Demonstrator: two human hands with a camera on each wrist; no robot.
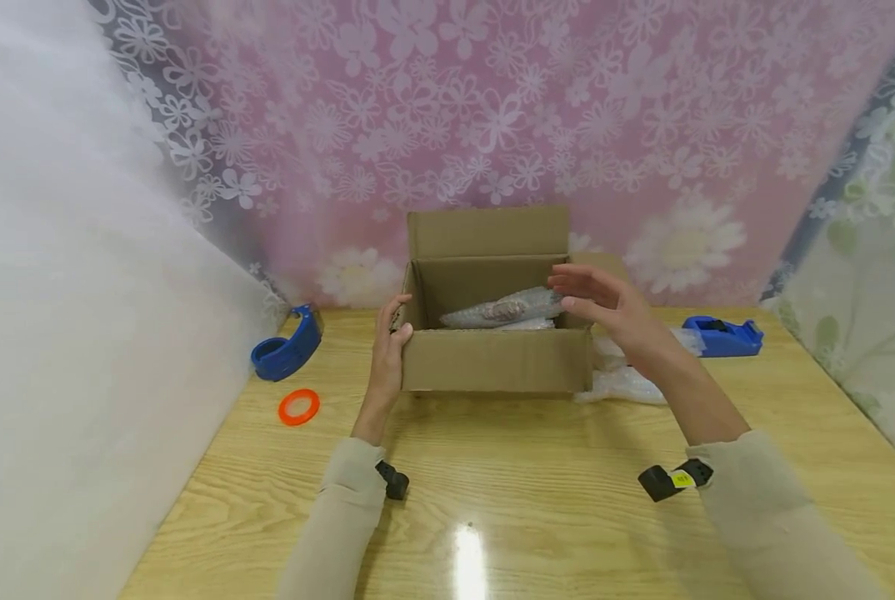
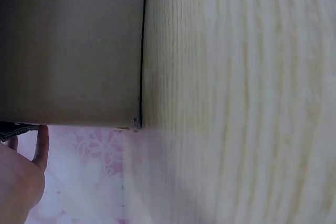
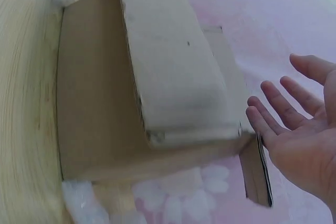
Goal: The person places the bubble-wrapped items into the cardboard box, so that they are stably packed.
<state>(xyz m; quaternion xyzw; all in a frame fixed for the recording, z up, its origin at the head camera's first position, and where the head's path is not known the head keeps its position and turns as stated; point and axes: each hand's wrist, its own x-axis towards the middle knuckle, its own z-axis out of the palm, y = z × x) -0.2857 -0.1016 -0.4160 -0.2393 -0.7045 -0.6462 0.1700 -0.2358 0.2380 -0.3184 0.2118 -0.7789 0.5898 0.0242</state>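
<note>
An open cardboard box [image 1: 496,360] stands on the table with its back flap raised. My left hand [image 1: 384,350] grips the box at its left side, thumb by the front corner; in the left wrist view only part of that hand [image 2: 20,179] shows beside the box edge. Inside lies a bubble-wrapped item [image 1: 502,310], with more bubble wrap under it. Over the right end of the box, my right hand [image 1: 605,308] has its fingers extended and spread, holding nothing. The right wrist view shows its open palm [image 3: 304,145] near the right flap [image 3: 255,174].
Bubble-wrapped pieces [image 1: 623,386] lie right of the box, in front of a blue tape dispenser [image 1: 725,340]. To the left are a curved blue tape dispenser [image 1: 288,350] and an orange ring [image 1: 299,407]. A pink flowered curtain [image 1: 492,125] hangs behind the table [image 1: 537,500].
</note>
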